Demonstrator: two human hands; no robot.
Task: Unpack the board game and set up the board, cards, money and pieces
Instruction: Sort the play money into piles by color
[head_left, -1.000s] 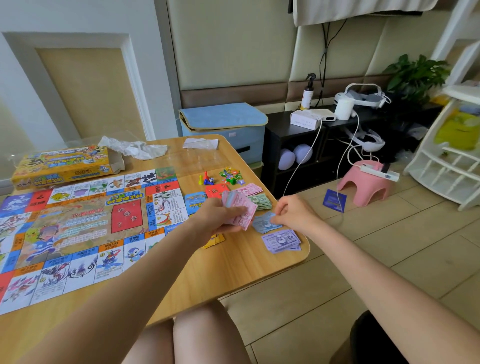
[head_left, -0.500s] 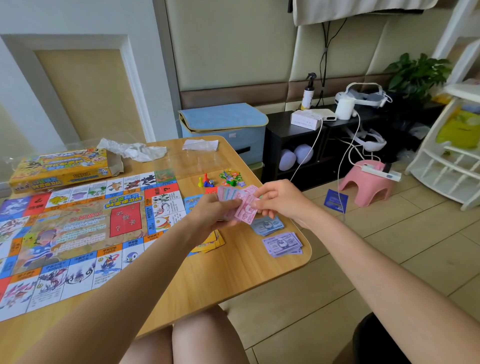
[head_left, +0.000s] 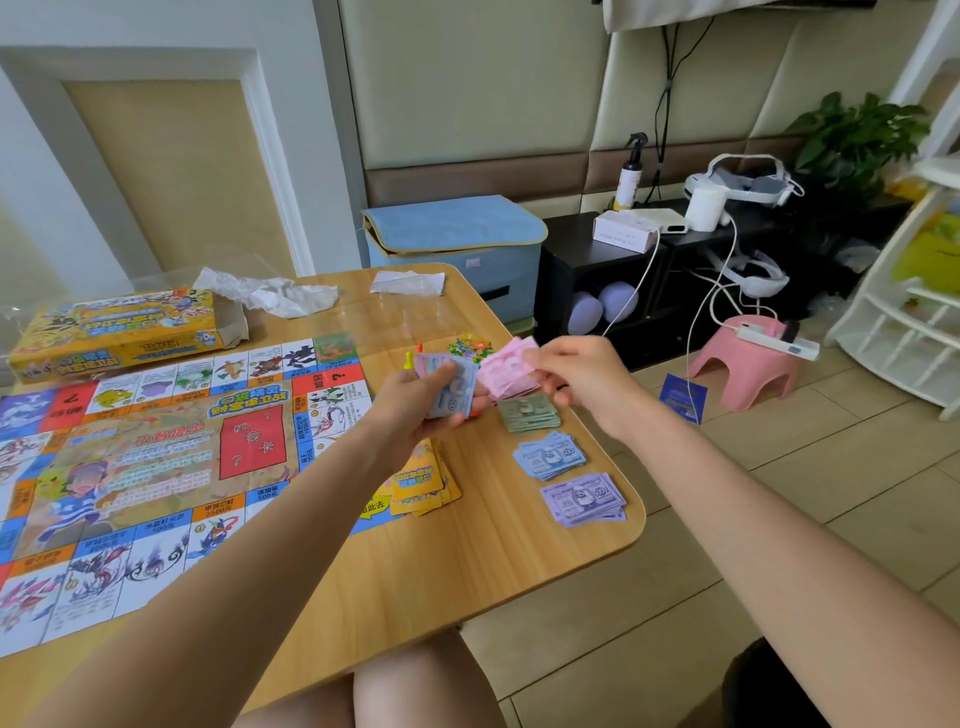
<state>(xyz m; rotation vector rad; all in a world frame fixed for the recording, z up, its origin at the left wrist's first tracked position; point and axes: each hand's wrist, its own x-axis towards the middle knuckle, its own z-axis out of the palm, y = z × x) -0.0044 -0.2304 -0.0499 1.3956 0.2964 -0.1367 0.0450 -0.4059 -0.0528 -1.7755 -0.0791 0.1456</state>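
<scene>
Left hand (head_left: 415, 400) gripping stack of blue bills (head_left: 451, 387) over counter (head_left: 467, 561). Right hand (head_left: 582, 382) pinching pink bills (head_left: 506, 366) just right of them. Green pile (head_left: 529, 413), blue pile (head_left: 550, 457), purple pile (head_left: 583, 500) sitting below right hand. Board (head_left: 145, 457) lying left of left hand, yellow cards (head_left: 422, 480) under its wrist.

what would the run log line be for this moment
step: sorting money | left hand: holds blue notes | right hand: pinches pink note | green pile on table

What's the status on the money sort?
Left hand grips mixed notes. Right hand pinches pink note. Green, blue, purple piles down. Nothing blocking.
</scene>
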